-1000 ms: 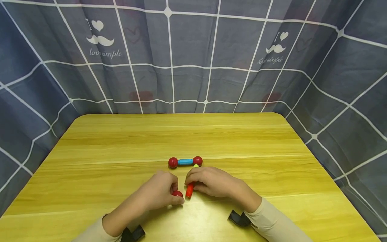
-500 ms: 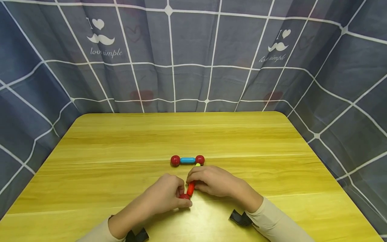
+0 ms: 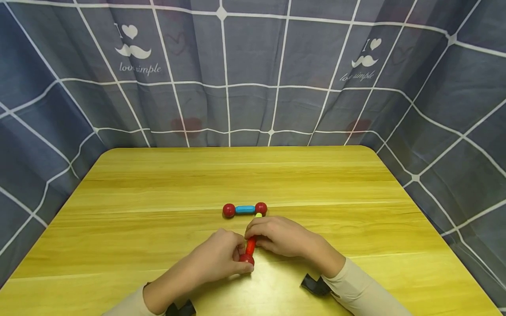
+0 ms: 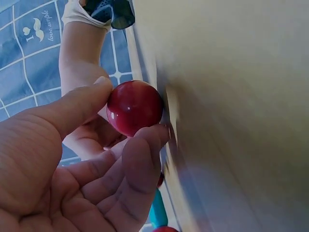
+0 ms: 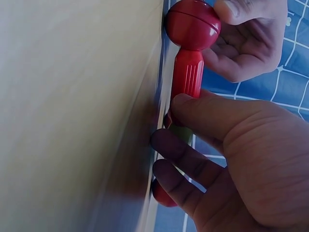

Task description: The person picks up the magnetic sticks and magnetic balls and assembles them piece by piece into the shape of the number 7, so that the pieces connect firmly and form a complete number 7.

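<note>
My left hand [image 3: 219,256] pinches a glossy red ball [image 4: 135,107] between thumb and fingers, low over the table. In the right wrist view this ball meets the end of a ribbed red rod [image 5: 187,72]. My right hand [image 3: 282,237] grips that rod farther along, thumb on its side. A yellow-green rod [image 3: 258,215] pokes out beyond the right fingers; most of it is covered. It reaches the right-hand one of two red balls, this far ball [image 3: 261,208] being linked by a blue rod [image 3: 245,210] to the left-hand ball [image 3: 229,210].
All the pieces lie on a yellow wood-grain table [image 3: 158,184]. A grey-blue curtain [image 3: 253,57] with white grid lines rises behind it and along both sides. Black wrist pieces [image 3: 315,285] hang below the forearms.
My left hand has moved right with the red ball, bringing it from beside the red rod onto the rod's near end. The right hand has stayed nearly in place.
</note>
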`<state>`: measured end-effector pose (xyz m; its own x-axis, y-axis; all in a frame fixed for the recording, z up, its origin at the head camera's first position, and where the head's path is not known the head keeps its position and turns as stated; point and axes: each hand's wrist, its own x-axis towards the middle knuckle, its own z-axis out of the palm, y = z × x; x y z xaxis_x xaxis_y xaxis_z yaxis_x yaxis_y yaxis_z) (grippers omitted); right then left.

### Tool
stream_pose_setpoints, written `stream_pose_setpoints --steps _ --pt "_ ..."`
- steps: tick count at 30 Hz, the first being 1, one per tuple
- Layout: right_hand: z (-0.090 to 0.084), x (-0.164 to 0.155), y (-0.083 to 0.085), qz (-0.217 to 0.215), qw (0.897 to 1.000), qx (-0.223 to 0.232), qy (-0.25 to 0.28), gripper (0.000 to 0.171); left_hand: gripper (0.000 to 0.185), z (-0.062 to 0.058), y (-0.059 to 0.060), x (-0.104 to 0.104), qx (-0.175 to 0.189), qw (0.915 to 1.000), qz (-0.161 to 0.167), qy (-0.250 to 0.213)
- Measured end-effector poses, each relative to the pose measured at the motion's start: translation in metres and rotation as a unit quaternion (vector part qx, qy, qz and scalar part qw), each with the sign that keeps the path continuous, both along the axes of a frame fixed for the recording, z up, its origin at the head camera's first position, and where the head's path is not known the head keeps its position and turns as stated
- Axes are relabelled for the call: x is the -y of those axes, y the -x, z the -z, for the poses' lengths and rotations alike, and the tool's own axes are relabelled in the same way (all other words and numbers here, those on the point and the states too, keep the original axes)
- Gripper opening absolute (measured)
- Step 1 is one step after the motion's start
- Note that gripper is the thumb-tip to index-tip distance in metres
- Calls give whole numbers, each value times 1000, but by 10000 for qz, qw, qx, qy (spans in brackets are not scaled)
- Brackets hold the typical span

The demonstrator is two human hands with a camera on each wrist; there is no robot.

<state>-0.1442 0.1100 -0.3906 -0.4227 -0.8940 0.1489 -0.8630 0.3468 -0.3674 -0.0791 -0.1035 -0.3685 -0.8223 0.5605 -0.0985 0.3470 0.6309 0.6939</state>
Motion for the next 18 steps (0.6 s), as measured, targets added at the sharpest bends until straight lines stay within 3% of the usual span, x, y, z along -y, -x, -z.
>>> stream_pose_setpoints --steps 18 --pt "0 0 -1 -30 10000 -57 -16 16 25 -2 -3 -1 -53 9998 143 114"
